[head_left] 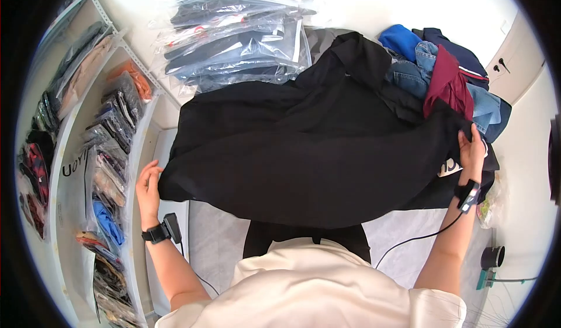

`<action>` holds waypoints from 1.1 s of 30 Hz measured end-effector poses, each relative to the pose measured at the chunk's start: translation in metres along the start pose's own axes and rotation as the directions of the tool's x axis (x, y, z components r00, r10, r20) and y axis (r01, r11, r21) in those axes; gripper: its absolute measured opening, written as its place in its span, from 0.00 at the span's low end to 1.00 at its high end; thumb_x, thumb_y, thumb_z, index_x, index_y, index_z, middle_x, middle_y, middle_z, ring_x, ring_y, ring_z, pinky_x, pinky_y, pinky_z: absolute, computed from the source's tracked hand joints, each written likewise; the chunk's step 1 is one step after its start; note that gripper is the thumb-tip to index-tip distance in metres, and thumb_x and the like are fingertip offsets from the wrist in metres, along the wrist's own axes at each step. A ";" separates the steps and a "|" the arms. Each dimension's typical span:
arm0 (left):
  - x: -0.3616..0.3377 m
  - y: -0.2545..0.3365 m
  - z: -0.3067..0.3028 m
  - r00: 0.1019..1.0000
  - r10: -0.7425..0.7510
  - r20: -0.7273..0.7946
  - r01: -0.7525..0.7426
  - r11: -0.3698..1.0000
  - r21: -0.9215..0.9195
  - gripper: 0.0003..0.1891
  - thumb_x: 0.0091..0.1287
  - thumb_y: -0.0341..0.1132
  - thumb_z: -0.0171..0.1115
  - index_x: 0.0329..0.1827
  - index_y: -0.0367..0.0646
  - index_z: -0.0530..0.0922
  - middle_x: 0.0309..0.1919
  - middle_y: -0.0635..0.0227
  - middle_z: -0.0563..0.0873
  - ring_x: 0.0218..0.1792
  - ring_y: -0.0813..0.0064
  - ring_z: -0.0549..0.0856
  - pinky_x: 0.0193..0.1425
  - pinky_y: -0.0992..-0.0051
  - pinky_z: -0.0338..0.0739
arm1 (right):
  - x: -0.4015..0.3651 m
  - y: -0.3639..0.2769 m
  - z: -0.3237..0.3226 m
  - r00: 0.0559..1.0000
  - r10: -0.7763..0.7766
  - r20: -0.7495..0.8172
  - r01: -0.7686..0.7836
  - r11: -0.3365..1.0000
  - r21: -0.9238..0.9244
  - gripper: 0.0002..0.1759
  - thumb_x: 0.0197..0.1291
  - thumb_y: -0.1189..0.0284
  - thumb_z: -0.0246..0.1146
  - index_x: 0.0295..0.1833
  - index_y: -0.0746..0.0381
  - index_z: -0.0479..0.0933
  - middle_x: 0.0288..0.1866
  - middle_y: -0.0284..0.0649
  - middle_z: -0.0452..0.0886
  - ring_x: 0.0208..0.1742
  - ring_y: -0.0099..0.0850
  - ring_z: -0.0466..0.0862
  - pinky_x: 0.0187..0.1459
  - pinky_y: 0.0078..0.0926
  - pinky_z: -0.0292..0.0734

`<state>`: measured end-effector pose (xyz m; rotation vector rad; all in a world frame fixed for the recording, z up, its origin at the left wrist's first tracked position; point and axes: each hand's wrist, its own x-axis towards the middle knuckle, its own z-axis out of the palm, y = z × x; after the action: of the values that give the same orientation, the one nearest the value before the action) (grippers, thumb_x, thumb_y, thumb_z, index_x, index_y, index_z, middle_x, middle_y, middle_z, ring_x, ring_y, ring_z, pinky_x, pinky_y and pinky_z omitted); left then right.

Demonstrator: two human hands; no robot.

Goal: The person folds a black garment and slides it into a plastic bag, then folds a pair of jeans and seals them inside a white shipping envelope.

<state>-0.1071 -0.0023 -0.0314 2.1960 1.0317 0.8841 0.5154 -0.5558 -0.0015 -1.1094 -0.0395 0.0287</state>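
A large black garment (304, 158) is spread wide in front of me, its lower edge sagging between my two hands. At its left corner, my left hand (149, 185) has its fingers closed on the cloth. On the other side, my right hand (471, 147) pinches the garment's upper right part. A piece of white lettering (450, 167) shows just left of my right wrist. The garment's far part rises in a bunched heap toward the back.
Plastic-wrapped folded clothes (234, 47) are stacked at the back left. Blue, denim and maroon clothes (450, 77) lie heaped at the back right. Shelves (131, 147) with bagged clothes line the left side. Cables (409, 238) run from both wrist devices.
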 end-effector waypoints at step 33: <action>-0.052 -0.030 0.014 0.769 -0.558 0.313 0.467 0.154 -0.871 0.19 0.69 0.39 0.65 0.58 0.39 0.76 0.52 0.64 0.85 0.45 0.73 0.87 0.46 0.79 0.83 | -0.143 0.042 0.005 0.761 -0.648 0.006 0.420 0.485 -0.767 0.45 0.61 0.73 0.70 0.78 0.61 0.52 0.51 0.41 0.75 0.37 0.22 0.81 0.44 0.18 0.77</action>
<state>-0.1354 -0.0302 -0.0784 0.7044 0.8614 0.8783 0.3725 -0.5384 -0.0392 -1.8752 -0.1554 -0.8119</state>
